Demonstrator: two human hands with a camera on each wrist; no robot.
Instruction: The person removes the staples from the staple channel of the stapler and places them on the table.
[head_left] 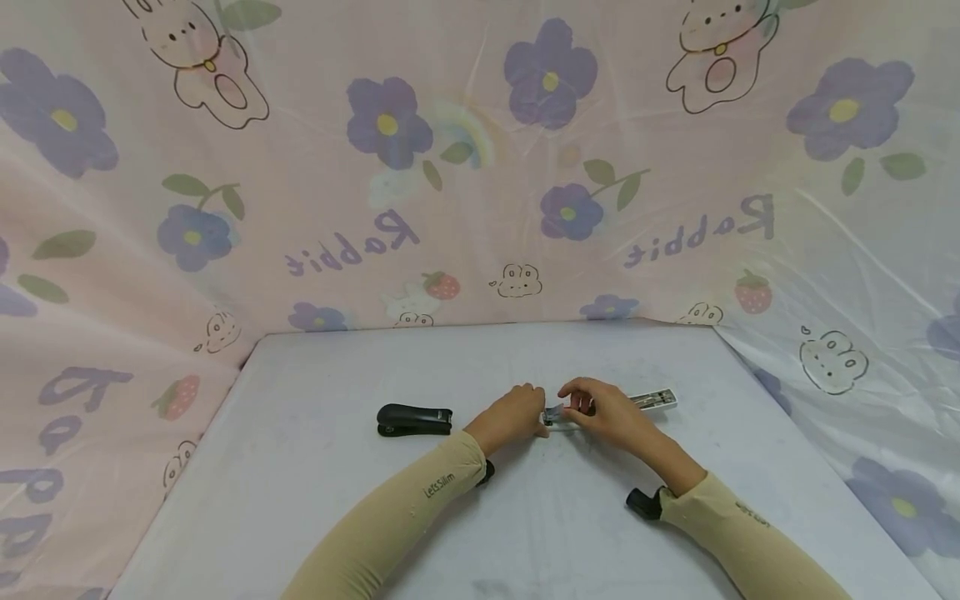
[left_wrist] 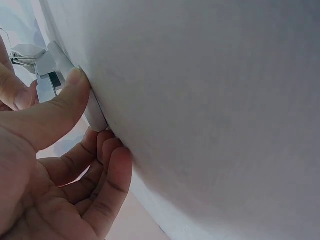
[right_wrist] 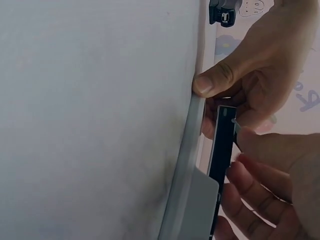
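A white stapler lies opened on the table, its cover swung back toward the right. My left hand grips the front end of its base, thumb on the near side and fingers curled on the far side. The dark metal magazine stands raised from the base at an angle. Beside the magazine's tip is my right hand, its thumb and fingers pinching along the edge, where a small shiny bit shows by the thumb. What lies between those fingertips is mostly hidden. In the left wrist view, the magazine shows a dark slot.
A black stapler lies closed on the white table, left of my left hand. Black camera mounts sit at the sleeve cuffs. A patterned cloth hangs behind the table and along both sides.
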